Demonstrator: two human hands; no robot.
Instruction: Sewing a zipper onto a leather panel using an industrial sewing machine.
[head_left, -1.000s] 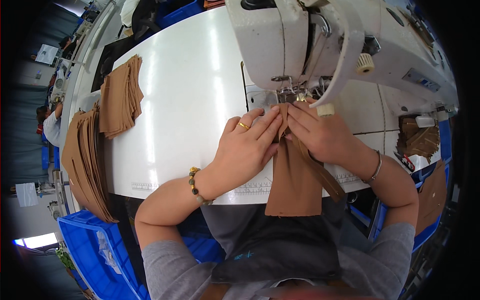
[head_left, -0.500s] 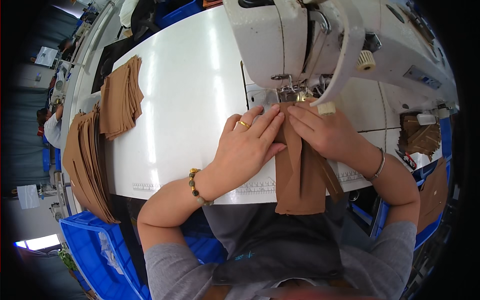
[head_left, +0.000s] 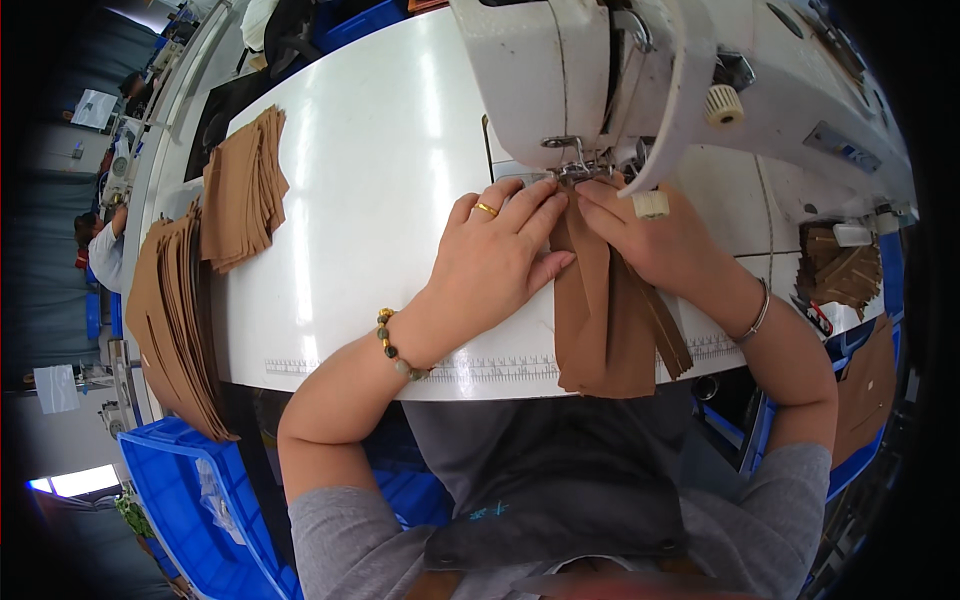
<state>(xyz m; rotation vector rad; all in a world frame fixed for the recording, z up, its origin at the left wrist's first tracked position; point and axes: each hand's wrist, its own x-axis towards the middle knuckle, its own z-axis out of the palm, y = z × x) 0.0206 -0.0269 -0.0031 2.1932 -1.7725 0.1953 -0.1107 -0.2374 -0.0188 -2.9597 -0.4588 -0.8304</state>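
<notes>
A folded piece of brown fabric (head_left: 608,340) lies under the white sewing machine (head_left: 535,85), its far end at the metal presser foot (head_left: 582,168). Its layered near end reaches to the table's front edge. My left hand (head_left: 490,255) rests on the fabric's left side, fingers stretched out flat toward the foot and thumb lower on the cloth. On the right side, my right hand (head_left: 660,235) has its bent fingers drawn together on the fabric close to the foot. The needle and the right fingertips are partly hidden by the machine's curved white guard (head_left: 675,110).
Two stacks of brown fabric pieces (head_left: 243,190) (head_left: 172,320) stand at the table's left. Small brown pieces (head_left: 840,268) and red-handled snips (head_left: 815,315) lie at the right. A blue bin (head_left: 190,500) is at lower left; a ruler strip (head_left: 480,372) runs along the front edge.
The fabric has moved away from me under the presser foot, its near end now further up. Both hands have shifted slightly forward with it.
</notes>
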